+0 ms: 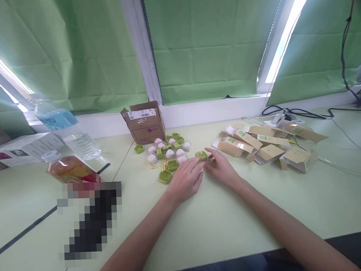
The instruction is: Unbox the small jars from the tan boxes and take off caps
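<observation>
A small green plastic case (201,155) lies on the table at the fingertips of both hands. My left hand (186,178) reaches in from the left, palm down, its fingers stretched out toward the case's near edge. On the right side, my right hand (220,167) has its index finger and thumb apart beside the case; whether they touch it is hard to tell. Left of the hands sits a cluster of clear cups with pale pink round pieces (169,153). Around them are open green cases (165,176) and several yellowish bands (163,165).
Opened cardboard boxes (270,152) are piled at the right. Against the sill stands a brown carton (147,126). Toward the left are a water bottle (80,139), a bottle of orange drink (72,169) and a white box (27,149). Black cables (307,114) run along the back right.
</observation>
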Demonstrator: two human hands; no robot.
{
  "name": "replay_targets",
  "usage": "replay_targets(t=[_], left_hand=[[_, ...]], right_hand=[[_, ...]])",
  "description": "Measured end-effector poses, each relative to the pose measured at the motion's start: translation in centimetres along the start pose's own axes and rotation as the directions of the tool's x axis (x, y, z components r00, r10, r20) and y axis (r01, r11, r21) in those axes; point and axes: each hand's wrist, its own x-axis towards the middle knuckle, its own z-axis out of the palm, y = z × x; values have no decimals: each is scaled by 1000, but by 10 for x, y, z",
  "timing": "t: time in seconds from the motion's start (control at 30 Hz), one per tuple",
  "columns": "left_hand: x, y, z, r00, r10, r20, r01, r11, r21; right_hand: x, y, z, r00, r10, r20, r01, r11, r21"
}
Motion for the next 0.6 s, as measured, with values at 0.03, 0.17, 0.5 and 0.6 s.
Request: replay_targets(t=[0.03, 0.17, 0.5, 0.6], left_hand=[[0, 2, 1, 1000, 14, 8, -14, 1000, -8], [0, 5, 2, 999, 35, 33, -34, 999, -32], [-2, 5, 0, 998, -12, 59, 15, 998, -59], [-2, 8, -4, 999, -22, 43, 26, 995, -94]], right_hand=[[2, 2, -5, 999, -30, -22, 29, 999, -31], [9, 14, -31, 970, -117, -213, 38, 938, -344], [13, 31, -60, 919, 294, -263, -392, 611, -688], [15, 20, -66, 911, 297, -287, -407, 765, -500]])
